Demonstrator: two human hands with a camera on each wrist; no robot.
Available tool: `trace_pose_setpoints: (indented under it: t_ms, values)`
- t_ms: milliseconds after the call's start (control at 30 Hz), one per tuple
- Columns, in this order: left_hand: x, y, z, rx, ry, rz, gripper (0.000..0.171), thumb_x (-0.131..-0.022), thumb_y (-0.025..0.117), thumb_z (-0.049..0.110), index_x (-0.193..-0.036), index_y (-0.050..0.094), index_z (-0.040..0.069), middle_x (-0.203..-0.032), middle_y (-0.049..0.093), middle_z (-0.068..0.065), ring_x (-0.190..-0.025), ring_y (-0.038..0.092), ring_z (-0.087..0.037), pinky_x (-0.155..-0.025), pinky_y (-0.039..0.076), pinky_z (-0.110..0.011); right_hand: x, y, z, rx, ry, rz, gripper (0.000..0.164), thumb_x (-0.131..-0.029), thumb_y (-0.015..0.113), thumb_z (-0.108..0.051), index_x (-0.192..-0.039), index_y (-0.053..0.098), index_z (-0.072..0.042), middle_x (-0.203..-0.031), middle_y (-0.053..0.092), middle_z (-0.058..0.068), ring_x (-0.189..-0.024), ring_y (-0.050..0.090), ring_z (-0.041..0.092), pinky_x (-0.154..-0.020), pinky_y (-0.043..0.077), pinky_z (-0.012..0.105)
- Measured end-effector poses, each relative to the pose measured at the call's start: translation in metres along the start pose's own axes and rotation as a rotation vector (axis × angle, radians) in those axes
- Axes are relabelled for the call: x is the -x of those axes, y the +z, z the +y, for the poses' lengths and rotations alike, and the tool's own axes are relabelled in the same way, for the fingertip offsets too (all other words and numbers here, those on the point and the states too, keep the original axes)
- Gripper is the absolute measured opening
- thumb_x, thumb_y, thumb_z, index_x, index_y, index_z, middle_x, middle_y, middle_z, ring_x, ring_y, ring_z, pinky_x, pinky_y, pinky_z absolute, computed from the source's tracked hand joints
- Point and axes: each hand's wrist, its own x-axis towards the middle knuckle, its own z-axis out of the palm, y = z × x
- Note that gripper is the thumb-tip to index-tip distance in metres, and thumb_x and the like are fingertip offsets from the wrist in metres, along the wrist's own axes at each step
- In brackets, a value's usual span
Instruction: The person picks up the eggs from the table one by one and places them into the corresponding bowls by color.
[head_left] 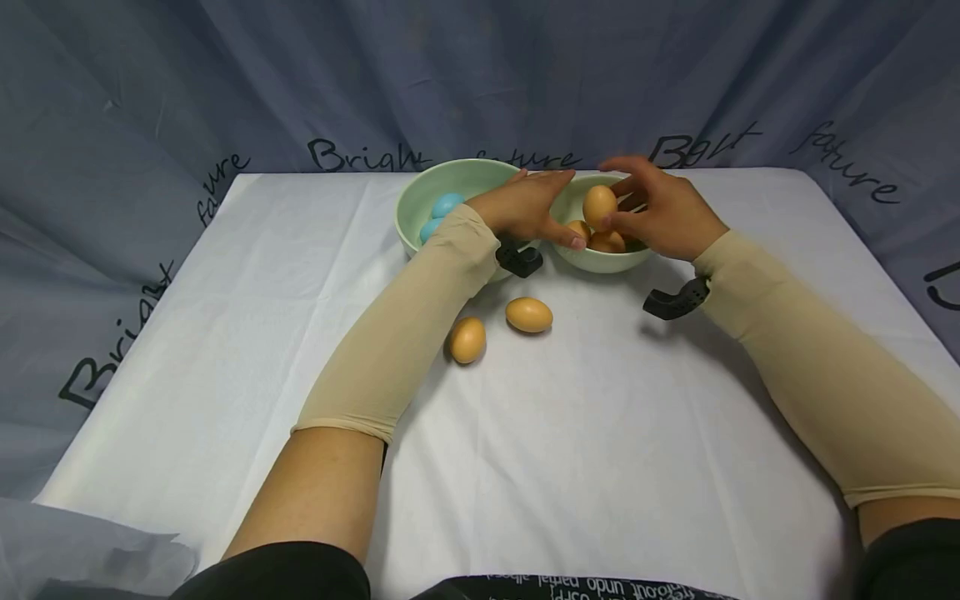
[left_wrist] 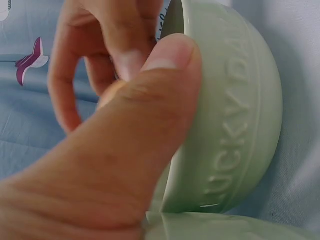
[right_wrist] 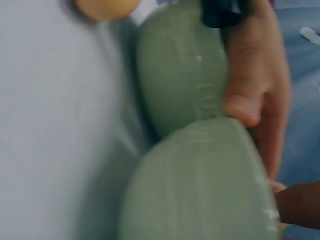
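My right hand [head_left: 667, 212] pinches a brown egg [head_left: 600, 207] between thumb and fingers, above the smaller pale green bowl [head_left: 603, 263]. More brown eggs [head_left: 607, 242] lie in that bowl beneath it. Spread over the left side of the same bowl is my left hand [head_left: 528, 204], its fingers extended. In the left wrist view its thumb crosses the bowl's rim [left_wrist: 186, 22], beside raised lettering on the wall. The held egg [left_wrist: 111, 94] is mostly hidden there behind that thumb. The larger green bowl [head_left: 411, 212], partly covered by my left arm, contains blue eggs [head_left: 447, 204].
Two brown eggs lie on the white cloth in front of the bowls, one [head_left: 528, 315] nearer the bowls and one [head_left: 467, 340] beside my left sleeve. The two bowls stand side by side near the table's back edge. Behind them hangs a grey-blue curtain [head_left: 450, 75] with black lettering.
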Motion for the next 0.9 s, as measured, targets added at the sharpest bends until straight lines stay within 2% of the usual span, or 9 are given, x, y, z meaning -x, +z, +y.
trace_pose_setpoints:
  t_ms: [167,267,400,633,900]
  values:
    - [0.000,0.001,-0.003,0.006,-0.005,-0.004,0.121,-0.090,0.067,0.075,-0.171,0.001,0.014,-0.179,0.010,-0.002,-0.166,0.008,-0.016,-0.135,-0.003,-0.043,-0.012,0.012,-0.002,0.110,-0.035,0.012,0.049,-0.101,0.070,-0.027,-0.149,0.060,-0.021,-0.138,0.069,0.013,-0.116,0.067,0.031,-0.092,0.049,0.043]
    - [0.000,0.001,-0.005,0.006,-0.010,-0.002,0.121,-0.090,0.067,0.075,-0.171,0.000,0.015,-0.179,0.009,-0.001,-0.166,0.008,-0.016,-0.135,-0.003,-0.043,-0.021,0.013,-0.004,0.213,-0.051,-0.026,0.049,-0.101,0.066,-0.025,-0.149,0.061,-0.018,-0.131,0.071,0.014,-0.113,0.062,0.033,-0.095,0.048,0.049]
    - [-0.001,0.001,-0.004,0.005,-0.008,-0.008,0.122,-0.089,0.067,0.075,-0.171,-0.001,0.015,-0.179,0.008,0.000,-0.166,0.007,-0.015,-0.135,-0.004,-0.043,-0.028,0.010,-0.005,0.312,-0.023,-0.105,0.052,-0.101,0.062,-0.026,-0.151,0.059,-0.015,-0.126,0.071,0.017,-0.113,0.058,0.036,-0.100,0.045,0.056]
    - [-0.003,-0.003,0.000,-0.014,-0.014,-0.011,0.123,-0.089,0.066,0.076,-0.171,-0.002,0.016,-0.179,0.010,0.001,-0.166,0.006,-0.014,-0.135,-0.006,-0.042,-0.031,0.006,-0.008,0.368,0.073,-0.203,0.059,-0.103,0.056,-0.031,-0.159,0.048,-0.015,-0.140,0.065,0.022,-0.120,0.060,0.039,-0.100,0.048,0.058]
    - [-0.001,-0.001,-0.002,-0.008,-0.031,-0.029,0.123,-0.089,0.066,0.077,-0.171,-0.003,0.016,-0.179,0.008,0.001,-0.166,0.006,-0.015,-0.135,-0.006,-0.043,-0.034,0.014,-0.006,0.374,0.066,-0.276,0.058,-0.107,0.052,-0.035,-0.161,0.044,-0.015,-0.141,0.065,0.020,-0.121,0.061,0.038,-0.103,0.048,0.059]
